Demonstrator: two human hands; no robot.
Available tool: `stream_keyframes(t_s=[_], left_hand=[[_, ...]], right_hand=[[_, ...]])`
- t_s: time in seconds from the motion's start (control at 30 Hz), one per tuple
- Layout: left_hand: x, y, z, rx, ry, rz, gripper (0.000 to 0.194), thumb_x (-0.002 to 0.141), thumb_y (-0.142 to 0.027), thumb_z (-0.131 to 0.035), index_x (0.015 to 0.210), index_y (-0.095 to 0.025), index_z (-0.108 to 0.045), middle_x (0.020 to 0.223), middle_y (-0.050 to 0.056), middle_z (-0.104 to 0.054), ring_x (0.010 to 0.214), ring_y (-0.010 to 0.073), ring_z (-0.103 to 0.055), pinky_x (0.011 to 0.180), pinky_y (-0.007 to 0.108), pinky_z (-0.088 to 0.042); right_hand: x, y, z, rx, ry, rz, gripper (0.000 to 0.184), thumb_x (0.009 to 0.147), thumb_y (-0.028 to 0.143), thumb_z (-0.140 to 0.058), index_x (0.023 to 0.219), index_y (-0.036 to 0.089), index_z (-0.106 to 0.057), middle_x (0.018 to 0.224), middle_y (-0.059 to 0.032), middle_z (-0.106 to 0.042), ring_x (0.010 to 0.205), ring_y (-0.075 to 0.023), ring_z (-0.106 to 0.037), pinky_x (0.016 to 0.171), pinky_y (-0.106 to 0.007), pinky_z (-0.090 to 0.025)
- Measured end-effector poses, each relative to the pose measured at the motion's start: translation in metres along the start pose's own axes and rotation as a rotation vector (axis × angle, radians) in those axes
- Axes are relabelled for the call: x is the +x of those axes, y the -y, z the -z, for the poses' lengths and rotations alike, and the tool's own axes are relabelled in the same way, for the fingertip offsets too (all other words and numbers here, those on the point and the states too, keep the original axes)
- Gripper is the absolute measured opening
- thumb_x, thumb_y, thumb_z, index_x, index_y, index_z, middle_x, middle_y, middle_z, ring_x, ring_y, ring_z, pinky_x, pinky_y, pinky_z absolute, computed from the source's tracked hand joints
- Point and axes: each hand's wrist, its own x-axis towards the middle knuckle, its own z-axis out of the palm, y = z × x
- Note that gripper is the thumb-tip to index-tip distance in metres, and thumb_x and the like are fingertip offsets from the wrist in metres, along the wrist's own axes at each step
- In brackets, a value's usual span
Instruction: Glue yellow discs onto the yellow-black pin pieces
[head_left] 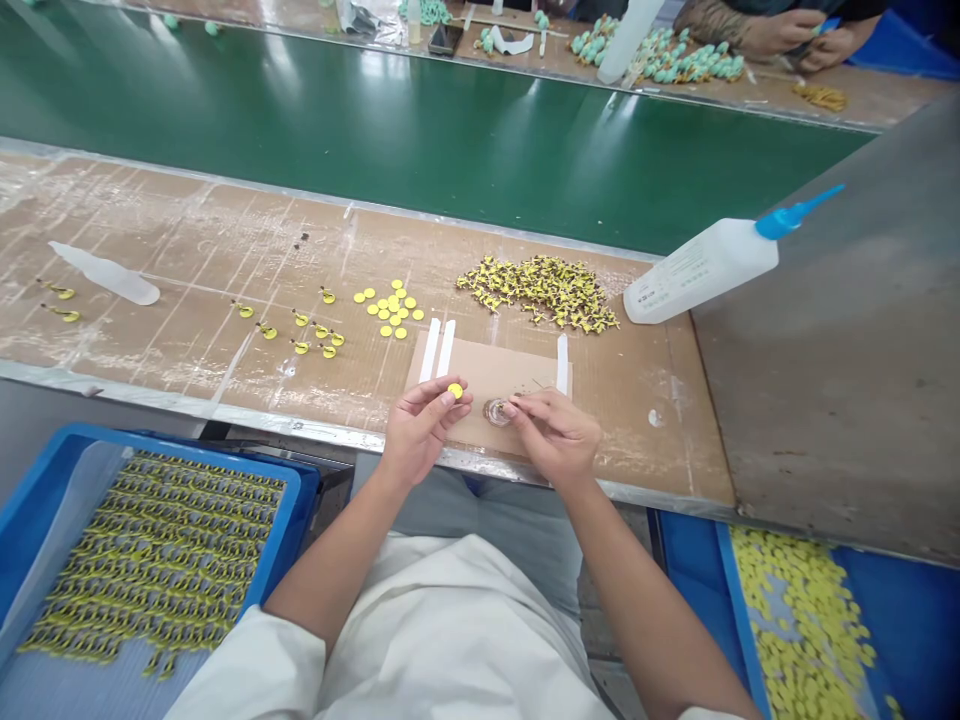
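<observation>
My left hand (pixel 422 428) pinches a small yellow disc (pixel 455 390) between thumb and fingertip, above a cardboard sheet (pixel 487 378). My right hand (pixel 555 435) is beside it with its fingertips pinched together, close to a small glass jar (pixel 497 412) on the cardboard. Whether those fingers hold something tiny is too small to tell. Loose yellow discs (pixel 391 308) lie beyond the cardboard on the left, near small yellow assembled pieces (pixel 315 330). White strips (pixel 430 350) lie along the cardboard's far edge.
A heap of yellow-and-black parts (pixel 540 293) and a glue bottle with a blue nozzle (pixel 701 265) stand on the worktop (pixel 187 240). Blue trays (pixel 67 500) sit below its near edge. A green conveyor belt (pixel 375 130) runs behind, with a co-worker's hands (pixel 795 40) beyond.
</observation>
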Motion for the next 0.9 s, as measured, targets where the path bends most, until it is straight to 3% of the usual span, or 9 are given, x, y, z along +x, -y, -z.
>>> stream_keyframes(t_s=[0.17,0.47,0.63,0.9], left_hand=[[0.0,0.0,0.0,0.004,-0.007,0.008,0.031,0.069,-0.025,-0.087,0.098,-0.017,-0.078,0.097,0.007,-0.078,0.084,0.0158,-0.075,0.08,0.024,-0.06],[0.0,-0.001,0.0,0.018,-0.011,0.006,0.031,0.068,-0.026,-0.088,0.097,-0.017,-0.078,0.098,0.008,-0.078,0.084,0.0167,-0.075,0.08,0.025,-0.06],[0.0,-0.001,0.0,0.014,-0.005,0.01,0.03,0.069,-0.025,-0.087,0.097,-0.017,-0.078,0.098,0.007,-0.078,0.084,0.0165,-0.075,0.08,0.025,-0.061],[0.0,0.0,0.001,0.0,0.022,0.007,0.024,0.074,-0.021,-0.083,0.097,-0.018,-0.079,0.097,0.006,-0.079,0.084,0.0145,-0.075,0.079,0.022,-0.06]], right_hand=[[-0.004,-0.003,0.002,0.015,-0.048,-0.053,0.007,0.084,0.025,-0.075,0.091,0.025,-0.078,0.085,-0.0059,-0.076,0.073,-0.0211,-0.071,0.067,-0.038,-0.059],[0.0,0.003,0.002,-0.013,-0.018,-0.015,0.006,0.085,0.023,-0.073,0.088,0.025,-0.078,0.079,-0.0045,-0.075,0.069,-0.0202,-0.07,0.066,-0.039,-0.059],[-0.004,0.002,0.011,-0.088,-0.031,0.041,0.017,0.087,0.02,-0.071,0.101,0.027,-0.077,0.088,-0.0055,-0.075,0.077,-0.0211,-0.07,0.068,-0.039,-0.059],[-0.001,0.009,0.02,-0.198,0.103,0.218,0.038,0.086,0.011,-0.068,0.117,0.032,-0.072,0.091,-0.0052,-0.073,0.082,-0.0208,-0.068,0.071,-0.039,-0.058]])
